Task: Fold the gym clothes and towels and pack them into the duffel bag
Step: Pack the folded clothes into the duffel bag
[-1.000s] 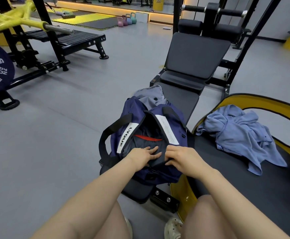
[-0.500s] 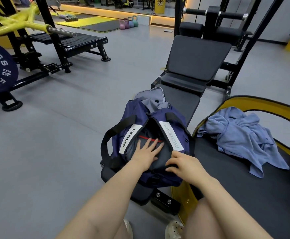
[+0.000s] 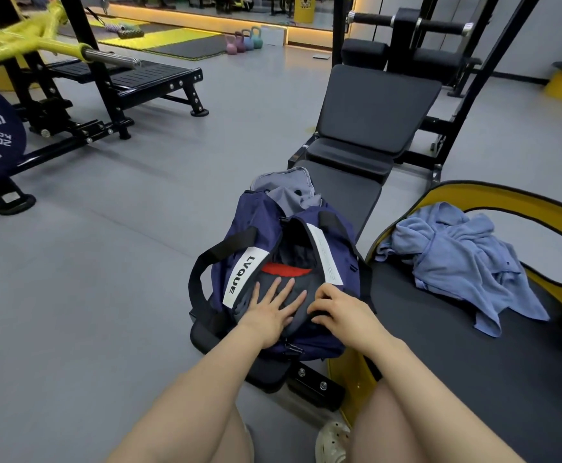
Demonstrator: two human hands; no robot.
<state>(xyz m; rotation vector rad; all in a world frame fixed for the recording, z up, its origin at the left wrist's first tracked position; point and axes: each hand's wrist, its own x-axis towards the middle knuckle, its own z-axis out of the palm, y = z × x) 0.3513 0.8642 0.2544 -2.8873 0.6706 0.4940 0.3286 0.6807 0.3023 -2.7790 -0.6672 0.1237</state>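
A navy duffel bag (image 3: 259, 225) with black strap handles and a white "LVQUE" label sits unzipped on the near end of a black workout bench (image 3: 349, 192). Inside lies a folded dark grey garment (image 3: 293, 295) with a red band showing beyond it. The left hand (image 3: 269, 312) presses flat on this garment, fingers spread and straight. The right hand (image 3: 339, 309) has its fingers curled at the garment's edge by the bag's right rim, seemingly pinching fabric. A pale grey cloth (image 3: 289, 190) pokes from the bag's far end. A crumpled blue towel (image 3: 456, 259) lies apart to the right on a black-and-yellow padded platform (image 3: 473, 362).
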